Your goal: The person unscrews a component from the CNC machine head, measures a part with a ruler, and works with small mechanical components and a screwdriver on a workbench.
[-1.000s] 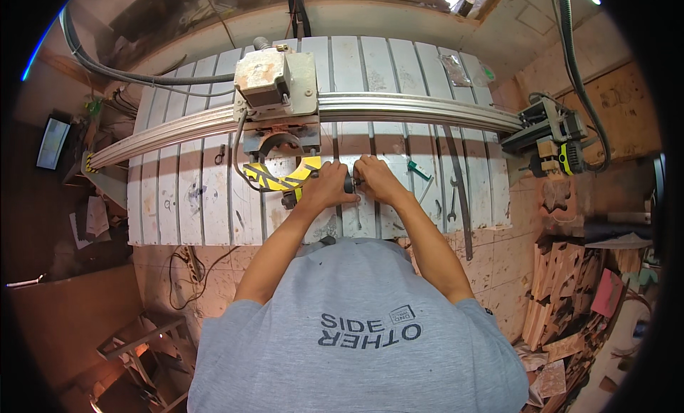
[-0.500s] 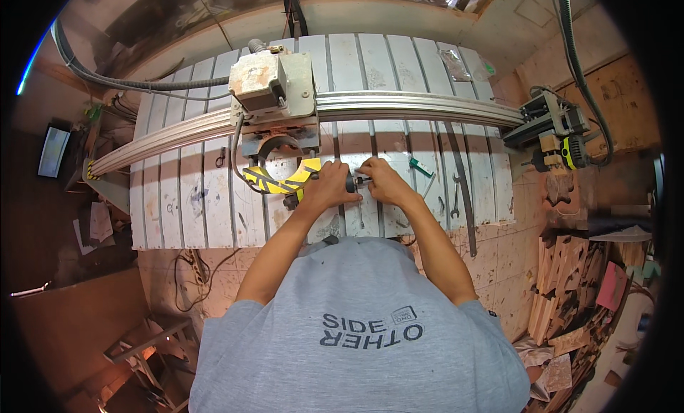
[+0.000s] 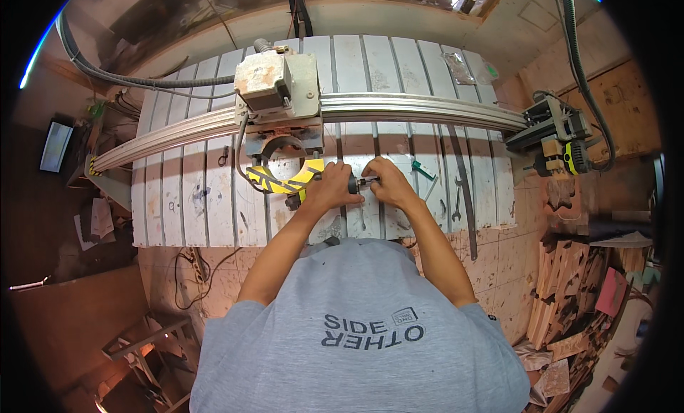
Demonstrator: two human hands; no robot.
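My left hand [image 3: 330, 189] wraps over a dark router-like power tool [image 3: 353, 184] lying over the slotted table. A yellow-green part of its body shows by my left wrist. A shiny metal shaft [image 3: 365, 181] sticks out of its right end. My right hand [image 3: 390, 182] is closed at that shaft, thumb and fingers pinched together; the fingers partly cover what they hold. Below the tool lies a small spanner [image 3: 361, 213]. Right of my right hand are a green-handled tool [image 3: 422, 170] and an open-ended spanner [image 3: 456, 203].
An aluminium gantry beam [image 3: 420, 105] crosses the slotted white table [image 3: 167, 206]. Its motor carriage [image 3: 265, 82] and round clamp with yellow-and-black striped tape [image 3: 285, 182] stand close to my left hand. A long dark strip [image 3: 463, 192] overhangs the front edge. Cut wood [image 3: 559, 285] is stacked at right.
My right hand has shifted slightly right, away from the tool's end, so more of the metal shaft shows. My left hand keeps its grip. The whole view has shifted slightly.
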